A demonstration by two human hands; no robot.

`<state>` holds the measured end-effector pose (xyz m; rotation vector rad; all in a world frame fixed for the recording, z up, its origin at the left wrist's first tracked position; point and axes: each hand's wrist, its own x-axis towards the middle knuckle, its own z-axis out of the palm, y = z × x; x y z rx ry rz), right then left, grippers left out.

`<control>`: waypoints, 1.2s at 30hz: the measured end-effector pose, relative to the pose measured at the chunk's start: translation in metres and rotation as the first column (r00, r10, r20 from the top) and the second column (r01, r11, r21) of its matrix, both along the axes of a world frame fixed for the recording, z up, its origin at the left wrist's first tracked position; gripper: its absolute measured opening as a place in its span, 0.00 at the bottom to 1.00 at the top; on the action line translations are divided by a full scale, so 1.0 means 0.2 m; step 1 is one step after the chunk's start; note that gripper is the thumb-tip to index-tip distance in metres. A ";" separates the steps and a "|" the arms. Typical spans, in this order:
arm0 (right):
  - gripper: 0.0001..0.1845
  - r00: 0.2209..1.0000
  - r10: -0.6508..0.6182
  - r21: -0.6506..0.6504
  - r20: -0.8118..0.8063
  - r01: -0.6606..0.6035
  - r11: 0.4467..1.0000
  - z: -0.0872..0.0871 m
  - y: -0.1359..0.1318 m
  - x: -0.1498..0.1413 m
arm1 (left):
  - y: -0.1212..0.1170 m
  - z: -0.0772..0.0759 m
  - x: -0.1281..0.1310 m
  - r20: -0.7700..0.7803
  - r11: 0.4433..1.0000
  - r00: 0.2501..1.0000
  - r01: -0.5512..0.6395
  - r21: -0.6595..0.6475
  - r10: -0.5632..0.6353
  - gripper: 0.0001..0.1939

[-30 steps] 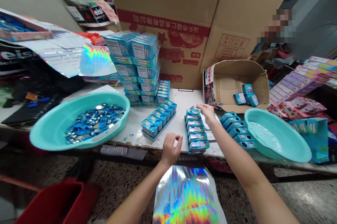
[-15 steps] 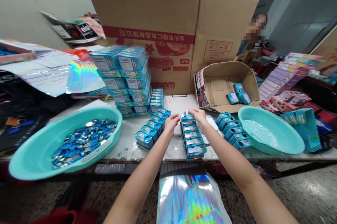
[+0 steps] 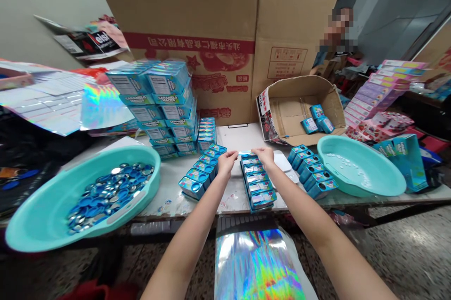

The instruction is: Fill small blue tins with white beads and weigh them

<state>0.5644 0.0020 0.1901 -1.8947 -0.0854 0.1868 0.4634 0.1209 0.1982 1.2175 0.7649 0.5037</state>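
Two rows of blue tins (image 3: 199, 177) stand on a white-topped table (image 3: 232, 203), seen from the head camera. Over the right-hand row, the right hand (image 3: 264, 157) pinches a thin shiny strip (image 3: 244, 153) between its fingertips. The left hand (image 3: 226, 162) curls just beside the strip's other end; whether it grips cannot be told. A turquoise basin (image 3: 31, 236) of blue-and-silver caps (image 3: 107, 196) lies left, and a second turquoise basin (image 3: 355, 142) lies right.

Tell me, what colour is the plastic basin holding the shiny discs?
The plastic basin is turquoise; it shows best in the head view.
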 end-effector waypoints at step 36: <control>0.15 0.993 -0.010 -0.234 0.113 0.037 0.971 -0.07 0.01 0.01 | -0.04 -0.17 0.10 -0.087 0.987 0.996 -0.024 -0.162 0.010 0.16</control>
